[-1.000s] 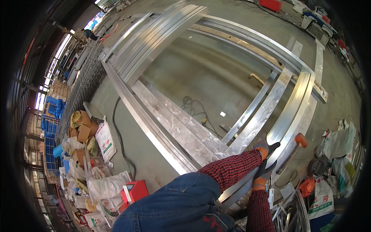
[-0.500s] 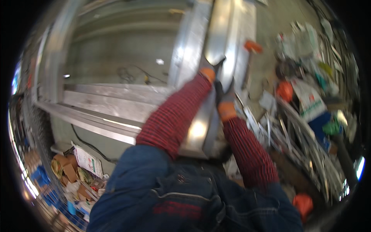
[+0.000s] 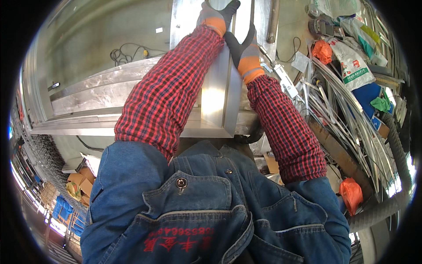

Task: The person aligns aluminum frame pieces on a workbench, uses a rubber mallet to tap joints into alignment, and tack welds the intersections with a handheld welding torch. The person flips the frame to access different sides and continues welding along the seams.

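A silvery metal frame (image 3: 214,105) of long box profiles lies before me, with a mitred corner near my waist. My left hand (image 3: 218,17), in a grey, black and orange glove, is farther along the upright profile at the picture's upper edge. Its thumb is spread across the metal and its fingertips are partly cut off by the picture's edge. Nearer to me, my right hand (image 3: 245,52), gloved alike, straddles the profile's right side, thumb on one face and fingers along the other. Both hands appear to grip the profile.
Thin metal strips (image 3: 338,114) are heaped on the right, with a white sack (image 3: 351,66) and red plastic bags (image 3: 351,196). A silvery rod-like tool (image 3: 285,80) lies beside my right forearm. Black cable (image 3: 125,55) coils on the floor left. Cardboard boxes (image 3: 81,180) stand lower left.
The view has shifted, so the frame and surroundings sit higher in the picture. Both hands now appear farther from me along the profile. The motion blur has gone.
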The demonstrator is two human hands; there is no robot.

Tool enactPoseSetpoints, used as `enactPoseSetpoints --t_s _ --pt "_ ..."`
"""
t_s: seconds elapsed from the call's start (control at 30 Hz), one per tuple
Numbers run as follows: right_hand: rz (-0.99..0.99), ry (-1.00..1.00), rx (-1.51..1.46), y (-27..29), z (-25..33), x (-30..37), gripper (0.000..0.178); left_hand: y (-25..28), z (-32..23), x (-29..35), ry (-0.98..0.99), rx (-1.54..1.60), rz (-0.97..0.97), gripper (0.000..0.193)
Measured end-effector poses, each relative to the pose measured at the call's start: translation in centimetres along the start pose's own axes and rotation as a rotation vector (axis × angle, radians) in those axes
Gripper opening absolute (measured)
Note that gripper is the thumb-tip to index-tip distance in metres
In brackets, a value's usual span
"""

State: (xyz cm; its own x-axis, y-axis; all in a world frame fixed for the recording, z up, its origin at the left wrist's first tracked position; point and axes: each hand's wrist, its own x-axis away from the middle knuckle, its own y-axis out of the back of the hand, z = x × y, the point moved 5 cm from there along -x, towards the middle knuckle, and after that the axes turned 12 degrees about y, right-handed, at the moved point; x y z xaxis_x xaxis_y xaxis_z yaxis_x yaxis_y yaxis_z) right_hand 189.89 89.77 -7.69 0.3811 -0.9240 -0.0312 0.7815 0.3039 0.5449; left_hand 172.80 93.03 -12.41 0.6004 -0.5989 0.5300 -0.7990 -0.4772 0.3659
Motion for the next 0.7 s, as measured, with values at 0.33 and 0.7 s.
enactPoseSetpoints --t_s 0.33,0.7 --pt "-0.021 0.067 0.038 -0.4 -1.2 -0.4 0.103 -0.3 -0.8 -0.1 -0.064 0.128 0.071 0.109" --pt "-0.04 0.003 0.058 0.1 0.7 -0.3 0.088 -0.1 -0.9 0.4 -0.046 0.143 0.038 0.108"
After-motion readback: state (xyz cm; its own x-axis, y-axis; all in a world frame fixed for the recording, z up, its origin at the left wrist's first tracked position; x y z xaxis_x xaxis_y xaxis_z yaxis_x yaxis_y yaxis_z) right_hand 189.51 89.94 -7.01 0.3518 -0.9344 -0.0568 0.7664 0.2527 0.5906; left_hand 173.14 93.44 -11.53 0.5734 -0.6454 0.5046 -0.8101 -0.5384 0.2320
